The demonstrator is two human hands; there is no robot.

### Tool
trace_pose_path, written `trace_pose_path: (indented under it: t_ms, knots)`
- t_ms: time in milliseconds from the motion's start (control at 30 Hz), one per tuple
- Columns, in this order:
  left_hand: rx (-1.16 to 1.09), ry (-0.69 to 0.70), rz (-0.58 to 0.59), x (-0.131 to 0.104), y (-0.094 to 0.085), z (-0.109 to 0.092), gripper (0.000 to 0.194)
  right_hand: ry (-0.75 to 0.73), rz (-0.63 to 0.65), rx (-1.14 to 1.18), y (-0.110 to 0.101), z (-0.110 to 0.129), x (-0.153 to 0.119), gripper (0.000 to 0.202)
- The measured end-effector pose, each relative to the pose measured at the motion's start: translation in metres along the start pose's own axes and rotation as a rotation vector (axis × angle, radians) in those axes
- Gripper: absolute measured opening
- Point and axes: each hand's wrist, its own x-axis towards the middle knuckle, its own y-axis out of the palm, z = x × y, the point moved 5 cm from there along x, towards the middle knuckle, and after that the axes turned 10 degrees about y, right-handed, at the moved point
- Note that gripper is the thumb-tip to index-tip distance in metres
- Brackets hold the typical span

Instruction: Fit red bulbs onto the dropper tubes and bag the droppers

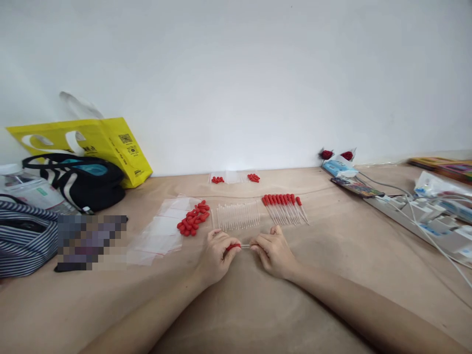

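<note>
My left hand (218, 253) is closed on a red rubber dropper bulb (233, 247), mostly covered by the fingers. My right hand (273, 250) pinches a thin clear dropper tube (246, 246), whose left end meets the bulb; I cannot tell how far it sits inside. Just beyond both hands lies a row of bare clear tubes (238, 215). Right of that row, several droppers with red bulbs (283, 200) lie side by side, tips towards me. A pile of loose red bulbs (192, 219) rests to the left, partly on clear plastic bags (162, 233).
Small bags with red bulbs (253, 177) lie by the wall. At left stand a yellow bag (110, 147), a black pouch (84, 179) and a striped bag (29, 241). At right are a tissue pack (339, 168) and a power strip (424, 228) with cables.
</note>
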Motion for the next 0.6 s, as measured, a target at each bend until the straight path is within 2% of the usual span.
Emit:
trace_pose_path:
  t_ms: [333,600]
  knots:
    - [-0.021,0.038,0.035,0.0028,-0.0003,-0.0063,0.016,0.008,0.075,-0.045,0.0037,0.0027,0.001,0.023]
    - [0.034,0.016,0.0,0.0006,-0.0054,0.0005,0.011,-0.02,0.082,-0.024,-0.0029,-0.0045,0.0024,0.025]
